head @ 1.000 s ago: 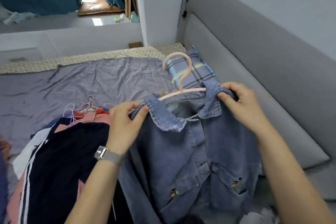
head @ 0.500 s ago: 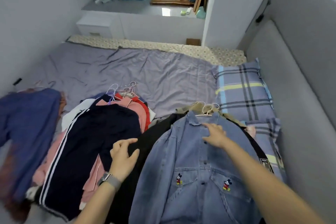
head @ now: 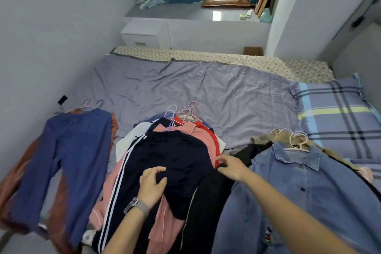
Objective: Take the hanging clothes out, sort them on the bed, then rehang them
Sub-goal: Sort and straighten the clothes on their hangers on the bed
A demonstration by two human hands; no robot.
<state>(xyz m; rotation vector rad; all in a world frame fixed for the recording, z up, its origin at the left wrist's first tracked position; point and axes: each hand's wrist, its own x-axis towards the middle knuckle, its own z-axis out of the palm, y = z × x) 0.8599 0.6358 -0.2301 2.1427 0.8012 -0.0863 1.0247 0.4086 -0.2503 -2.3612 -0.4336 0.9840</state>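
Note:
Three piles of hangered clothes lie on the bed (head: 206,88). In the middle pile a navy garment with white side stripes (head: 175,150) lies on top of pink, red and white pieces. My left hand (head: 153,185) rests on the navy garment, its fingers curled into the cloth. At that garment's right edge my right hand (head: 228,165) pinches the fabric beside a black garment (head: 204,202). A denim shirt (head: 299,187) on a pink hanger (head: 296,142) tops the right pile. Blue trousers (head: 68,161) over a rust-brown piece form the left pile.
A plaid pillow (head: 334,117) lies at the right by the grey headboard (head: 358,43). The wall runs close along the left pile. A white nightstand (head: 142,33) and a window ledge stand beyond the bed's far edge. Bare purple sheet stretches behind the piles.
The denim shirt, held up by its collar a second ago, now lies on the right pile. Both hands have moved left onto the navy garment. My view has swung left and down.

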